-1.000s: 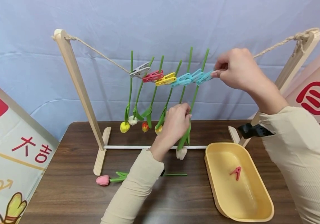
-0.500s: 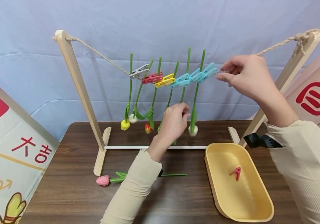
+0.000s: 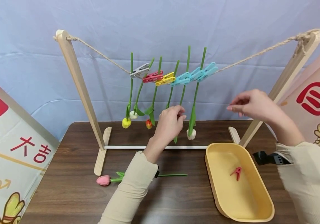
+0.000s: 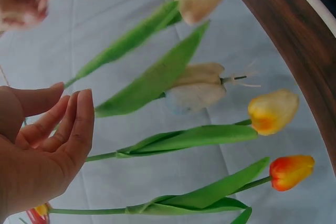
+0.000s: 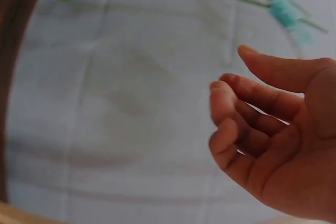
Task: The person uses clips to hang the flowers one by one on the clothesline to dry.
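Observation:
Several tulips hang head down from the rope, held by clothespins: grey [image 3: 140, 71], red [image 3: 153, 77], yellow [image 3: 165, 79] and three blue ones, the rightmost blue clothespin [image 3: 208, 72] pinning a white tulip [image 3: 191, 134]. My left hand [image 3: 169, 123] hovers among the stems, hiding some blooms; its fingers are loosely bent, with a gap to the thumb and nothing between them in the left wrist view. Right of the flowers, my right hand [image 3: 256, 105] is in the air, fingers loosely curled around nothing, well away from the rope [image 3: 249, 57]. A pink tulip [image 3: 103, 180] lies on the table, its stem partly behind my left forearm.
A wooden frame with a left post [image 3: 79, 87] and a right post [image 3: 283, 77] carries the rope; a white bar [image 3: 132, 147] joins its feet. At the right front is a yellow basin [image 3: 214, 186] with one red clothespin [image 3: 236, 173] inside.
My right hand has let go of the rightmost blue clothespin and moved down and right. That white tulip has swung and now hangs from the rope. My left hand has drawn slightly left.

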Demonstrator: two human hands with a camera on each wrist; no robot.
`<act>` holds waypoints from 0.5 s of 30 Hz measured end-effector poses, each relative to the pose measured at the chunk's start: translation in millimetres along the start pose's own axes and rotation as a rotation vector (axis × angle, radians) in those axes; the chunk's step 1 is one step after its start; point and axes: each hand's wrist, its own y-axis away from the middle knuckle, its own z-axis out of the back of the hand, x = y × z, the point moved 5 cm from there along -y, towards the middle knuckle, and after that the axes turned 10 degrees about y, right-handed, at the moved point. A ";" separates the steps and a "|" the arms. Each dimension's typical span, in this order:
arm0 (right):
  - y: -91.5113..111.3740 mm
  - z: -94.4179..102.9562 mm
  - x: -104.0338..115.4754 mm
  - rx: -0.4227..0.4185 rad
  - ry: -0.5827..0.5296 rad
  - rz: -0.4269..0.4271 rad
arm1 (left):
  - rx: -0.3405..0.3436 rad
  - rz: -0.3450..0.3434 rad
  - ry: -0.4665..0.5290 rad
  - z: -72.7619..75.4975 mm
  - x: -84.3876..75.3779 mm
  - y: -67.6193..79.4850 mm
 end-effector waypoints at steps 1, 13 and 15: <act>0.3 -7.4 -6.2 0.035 -0.004 0.003 | 0.002 -0.001 -0.002 0.0 0.7 0.4; 22.3 -114.8 -81.3 0.278 -0.137 0.018 | -0.006 -0.003 0.008 1.0 4.9 4.8; 29.6 -132.1 -91.4 0.305 -0.154 0.032 | -0.007 -0.002 0.005 1.1 5.5 5.7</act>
